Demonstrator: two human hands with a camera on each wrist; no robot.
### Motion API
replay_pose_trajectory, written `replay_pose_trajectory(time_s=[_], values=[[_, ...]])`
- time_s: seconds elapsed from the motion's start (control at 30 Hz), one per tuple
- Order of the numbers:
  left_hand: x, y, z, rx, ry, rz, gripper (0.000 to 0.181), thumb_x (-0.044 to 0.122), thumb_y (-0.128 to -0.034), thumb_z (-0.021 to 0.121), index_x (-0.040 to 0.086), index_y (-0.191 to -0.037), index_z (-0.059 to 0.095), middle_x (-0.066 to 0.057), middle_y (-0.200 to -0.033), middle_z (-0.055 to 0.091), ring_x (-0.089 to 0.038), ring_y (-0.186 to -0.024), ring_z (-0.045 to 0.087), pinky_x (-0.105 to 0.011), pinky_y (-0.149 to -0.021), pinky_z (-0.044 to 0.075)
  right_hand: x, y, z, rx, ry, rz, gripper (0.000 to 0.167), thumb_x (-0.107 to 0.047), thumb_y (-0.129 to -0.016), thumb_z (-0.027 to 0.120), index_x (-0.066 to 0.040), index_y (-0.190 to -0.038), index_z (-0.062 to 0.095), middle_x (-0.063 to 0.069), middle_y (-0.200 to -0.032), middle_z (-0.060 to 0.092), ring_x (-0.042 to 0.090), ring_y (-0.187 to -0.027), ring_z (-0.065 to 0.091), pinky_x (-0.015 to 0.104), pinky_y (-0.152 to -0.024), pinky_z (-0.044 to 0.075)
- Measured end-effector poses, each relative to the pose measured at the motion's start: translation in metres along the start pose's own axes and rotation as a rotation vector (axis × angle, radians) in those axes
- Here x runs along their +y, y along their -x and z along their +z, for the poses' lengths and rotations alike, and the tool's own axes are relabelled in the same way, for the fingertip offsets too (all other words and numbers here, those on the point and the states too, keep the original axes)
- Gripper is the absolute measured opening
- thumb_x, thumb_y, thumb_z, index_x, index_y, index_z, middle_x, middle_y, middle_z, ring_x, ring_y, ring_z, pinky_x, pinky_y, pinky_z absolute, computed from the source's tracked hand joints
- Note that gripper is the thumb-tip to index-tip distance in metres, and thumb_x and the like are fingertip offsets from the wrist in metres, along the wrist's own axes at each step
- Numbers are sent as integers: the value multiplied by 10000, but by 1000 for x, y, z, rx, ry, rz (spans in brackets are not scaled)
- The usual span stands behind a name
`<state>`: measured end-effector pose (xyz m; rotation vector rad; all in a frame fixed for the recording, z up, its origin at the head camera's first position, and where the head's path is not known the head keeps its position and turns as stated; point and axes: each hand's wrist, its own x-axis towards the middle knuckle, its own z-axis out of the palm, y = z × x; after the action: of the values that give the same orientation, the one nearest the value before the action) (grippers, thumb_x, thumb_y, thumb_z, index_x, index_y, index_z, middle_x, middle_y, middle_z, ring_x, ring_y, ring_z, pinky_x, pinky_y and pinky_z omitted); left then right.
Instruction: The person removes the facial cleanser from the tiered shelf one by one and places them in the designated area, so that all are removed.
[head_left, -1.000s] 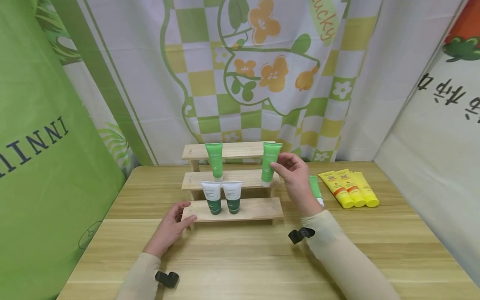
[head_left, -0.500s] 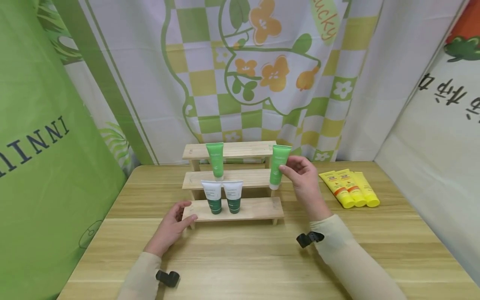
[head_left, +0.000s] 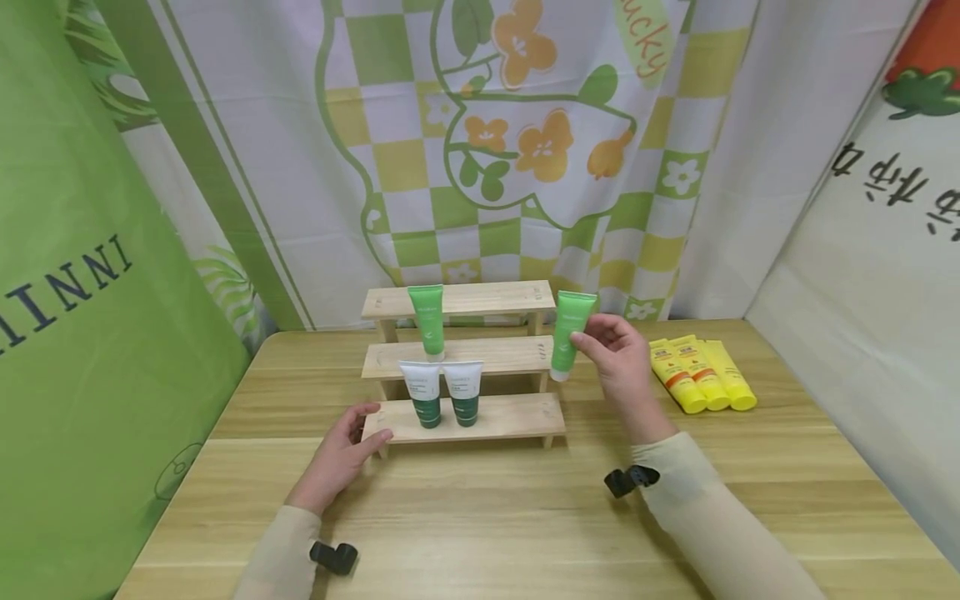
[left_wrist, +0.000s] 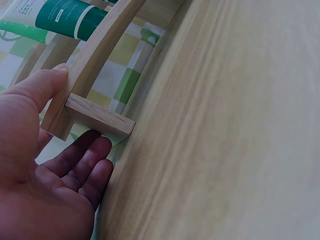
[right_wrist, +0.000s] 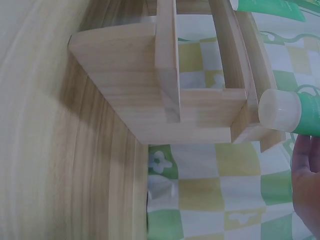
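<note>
A three-step wooden display rack [head_left: 517, 417] stands on the table. My left hand [head_left: 341, 458] holds the left end of its lowest step, the thumb [left_wrist: 50, 82] on top and other fingers below. To the right of the middle step, my right hand [head_left: 621, 362] pinches a green squeeze tube [head_left: 572, 329], its white cap downward and off the rack. In the right wrist view the cap [right_wrist: 280, 111] shows beside the rack's end. Another green tube [head_left: 428, 321] stands on the middle step. Two white-and-dark-green tubes [head_left: 422, 396] stand on the lowest step.
Several yellow tubes [head_left: 701, 375] lie side by side on the wooden table [head_left: 480, 517], right of my right hand. A patterned curtain [head_left: 420, 242] hangs behind the table. The top step [head_left: 480, 298] of the rack is behind the standing green tube.
My right hand has carried the green tube rightward, off the middle step. A green tube lying behind the hand one second ago is now hidden. The left hand stays put.
</note>
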<state>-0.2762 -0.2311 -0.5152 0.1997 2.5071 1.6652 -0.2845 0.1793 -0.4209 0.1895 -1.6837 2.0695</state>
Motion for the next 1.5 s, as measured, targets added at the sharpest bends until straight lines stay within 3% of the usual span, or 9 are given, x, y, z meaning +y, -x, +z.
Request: replay_pose_trajectory(time_s=[0.27, 0.83, 1.27, 1.5], values=[[1, 1, 0, -3, 2, -6, 685, 464, -864, 727, 120, -1389, 453, -178, -1379, 505, -318, -1332, 417, -496, -1136, 269, 0, 0, -9, 33, 14, 3, 232, 95, -820, 731, -17, -997, 633, 37, -940, 655, 149, -868, 608, 219, -750, 535], [-1, 0, 0, 1, 4, -9, 711, 489, -848, 732, 123, -1389, 454, -172, -1342, 523, -317, -1300, 441, -509, -1129, 277, 2, 4, -25, 63, 91, 63, 273, -11, -852, 755, 38, -1067, 595, 54, -1003, 641, 171, -929, 606, 232, -809, 539], [-4, -1, 0, 2, 18, -6, 696, 469, -857, 732, 123, -1390, 447, -169, -1355, 511, -311, -1318, 422, -498, -1141, 256, 6, 6, -35, 73, 50, 53, 278, 25, -842, 751, 73, -1066, 593, 42, -978, 657, 159, -905, 622, 233, -785, 550], [-3, -1, 1, 4, 14, -19, 701, 475, -854, 731, 126, -1390, 445, -164, -1350, 515, -309, -1308, 433, -498, -1134, 271, 10, 6, -43, 91, 91, 84, 253, 11, -845, 754, 25, -1057, 615, 35, -978, 659, 158, -916, 623, 230, -788, 550]])
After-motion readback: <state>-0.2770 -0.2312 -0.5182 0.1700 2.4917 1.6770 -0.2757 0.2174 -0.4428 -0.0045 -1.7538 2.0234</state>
